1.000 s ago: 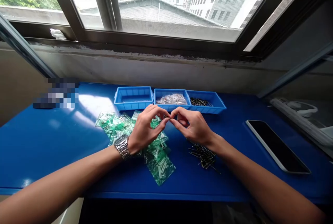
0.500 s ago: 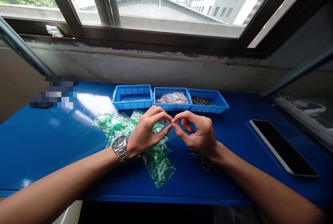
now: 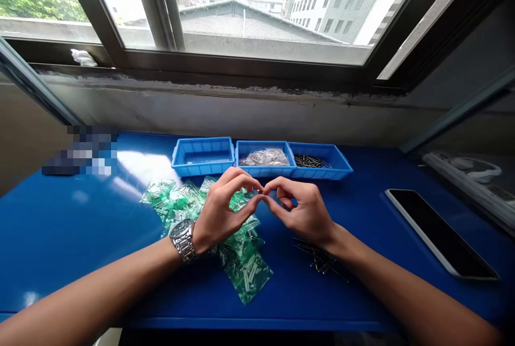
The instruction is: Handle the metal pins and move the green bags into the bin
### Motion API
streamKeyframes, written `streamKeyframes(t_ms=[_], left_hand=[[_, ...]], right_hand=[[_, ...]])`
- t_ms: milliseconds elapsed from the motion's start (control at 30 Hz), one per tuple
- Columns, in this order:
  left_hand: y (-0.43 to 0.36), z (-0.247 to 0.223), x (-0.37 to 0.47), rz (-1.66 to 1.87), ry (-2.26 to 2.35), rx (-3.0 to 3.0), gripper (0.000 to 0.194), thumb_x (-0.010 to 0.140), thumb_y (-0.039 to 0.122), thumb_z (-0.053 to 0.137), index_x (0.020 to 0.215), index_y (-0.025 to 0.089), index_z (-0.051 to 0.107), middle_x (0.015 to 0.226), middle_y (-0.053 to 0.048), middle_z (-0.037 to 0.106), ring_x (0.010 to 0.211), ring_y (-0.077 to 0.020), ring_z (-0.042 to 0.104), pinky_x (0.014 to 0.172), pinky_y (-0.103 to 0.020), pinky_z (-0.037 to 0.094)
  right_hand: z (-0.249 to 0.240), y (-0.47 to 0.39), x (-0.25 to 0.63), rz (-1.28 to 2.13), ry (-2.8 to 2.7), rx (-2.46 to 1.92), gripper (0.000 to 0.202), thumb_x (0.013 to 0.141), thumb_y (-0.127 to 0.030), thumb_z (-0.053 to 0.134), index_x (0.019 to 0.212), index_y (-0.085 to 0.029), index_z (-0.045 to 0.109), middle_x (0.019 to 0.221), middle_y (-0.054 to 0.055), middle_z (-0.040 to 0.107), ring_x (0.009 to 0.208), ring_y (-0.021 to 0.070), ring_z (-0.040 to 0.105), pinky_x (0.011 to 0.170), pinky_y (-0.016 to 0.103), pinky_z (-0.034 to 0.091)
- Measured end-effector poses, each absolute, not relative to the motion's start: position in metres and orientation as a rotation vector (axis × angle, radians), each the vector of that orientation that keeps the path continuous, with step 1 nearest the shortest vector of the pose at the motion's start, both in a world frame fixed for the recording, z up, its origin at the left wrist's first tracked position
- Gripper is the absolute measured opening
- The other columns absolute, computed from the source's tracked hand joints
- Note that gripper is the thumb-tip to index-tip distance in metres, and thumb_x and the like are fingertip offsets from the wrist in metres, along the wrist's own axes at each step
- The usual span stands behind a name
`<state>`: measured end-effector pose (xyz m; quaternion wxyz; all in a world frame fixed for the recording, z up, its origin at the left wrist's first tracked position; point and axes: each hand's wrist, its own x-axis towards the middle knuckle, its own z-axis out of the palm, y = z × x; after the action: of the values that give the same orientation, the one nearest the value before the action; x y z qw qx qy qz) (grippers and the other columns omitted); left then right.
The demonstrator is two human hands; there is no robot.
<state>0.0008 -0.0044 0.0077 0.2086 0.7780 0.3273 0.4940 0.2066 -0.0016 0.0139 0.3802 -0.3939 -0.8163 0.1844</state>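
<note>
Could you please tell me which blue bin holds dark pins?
The rightmost bin: dark pins lie inside; the middle bin holds clear plastic, the left bin shows no pins.

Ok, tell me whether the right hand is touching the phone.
Apart: the head view shows blue table between the right hand and the phone.

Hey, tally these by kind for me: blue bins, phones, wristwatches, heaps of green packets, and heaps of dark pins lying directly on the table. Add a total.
Blue bins: 3
Phone: 1
Wristwatch: 1
Heap of green packets: 1
Heap of dark pins on the table: 1
Total: 7
</note>
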Motion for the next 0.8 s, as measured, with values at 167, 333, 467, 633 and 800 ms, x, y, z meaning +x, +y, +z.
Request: streamKeyframes(t_ms=[167, 333, 467, 633, 800], left_hand=[[-0.0023, 0.0080, 0.0012, 1.363, 0.938, 2.137, 0.003, 0.096, 0.018, 0.069, 0.099, 0.018, 0.069, 0.095, -0.004, 0.067, 0.089, -0.0173, 0.063, 0.078, -0.032, 0.054], [-0.0024, 0.0068, 0.0024, 1.287, 0.857, 2.221, 0.002, 0.095, 0.017, 0.069, 0.096, 0.018, 0.068, 0.093, -0.005, 0.067, 0.089, -0.0193, 0.060, 0.081, -0.036, 0.051], [-0.0036, 0.0065, 0.0033, 1.277, 0.807, 2.251, 0.002, 0.094, 0.016, 0.068, 0.096, 0.017, 0.067, 0.093, -0.006, 0.067, 0.090, -0.0202, 0.059, 0.081, -0.036, 0.051], [-0.0037, 0.0079, 0.0024, 1.341, 0.878, 2.202, 0.002, 0.095, 0.018, 0.069, 0.097, 0.018, 0.068, 0.094, -0.005, 0.068, 0.089, -0.0196, 0.061, 0.083, -0.036, 0.052], [-0.0038, 0.0077, 0.0007, 1.436, 0.871, 2.186, 0.004, 0.095, 0.017, 0.071, 0.098, 0.018, 0.068, 0.092, -0.004, 0.069, 0.090, -0.0184, 0.061, 0.080, -0.033, 0.052]], right_hand=[[0.0168, -0.0044, 0.2083, 0.372, -2.016, -0.992, 0.009, 0.093, -0.027, 0.068, 0.090, -0.019, 0.070, 0.057, -0.007, 0.041, 0.047, 0.0081, 0.040, 0.050, 0.024, 0.037], [0.0161, -0.0088, 0.2065, 0.355, -1.994, -0.883, 0.005, 0.091, -0.025, 0.070, 0.093, -0.020, 0.068, 0.059, -0.008, 0.045, 0.047, 0.0076, 0.040, 0.049, 0.023, 0.038], [0.0165, -0.0105, 0.2054, 0.325, -2.014, -0.835, 0.005, 0.090, -0.021, 0.070, 0.093, -0.020, 0.067, 0.059, -0.008, 0.045, 0.047, 0.0069, 0.040, 0.049, 0.023, 0.037], [0.0198, -0.0080, 0.2081, 0.353, -1.983, -0.885, 0.004, 0.090, -0.021, 0.070, 0.091, -0.019, 0.067, 0.059, -0.008, 0.044, 0.048, 0.0075, 0.041, 0.049, 0.023, 0.038], [0.0172, -0.0036, 0.2083, 0.442, -2.024, -0.921, 0.005, 0.091, -0.023, 0.069, 0.091, -0.018, 0.069, 0.058, -0.008, 0.039, 0.048, 0.0076, 0.039, 0.049, 0.023, 0.036]])
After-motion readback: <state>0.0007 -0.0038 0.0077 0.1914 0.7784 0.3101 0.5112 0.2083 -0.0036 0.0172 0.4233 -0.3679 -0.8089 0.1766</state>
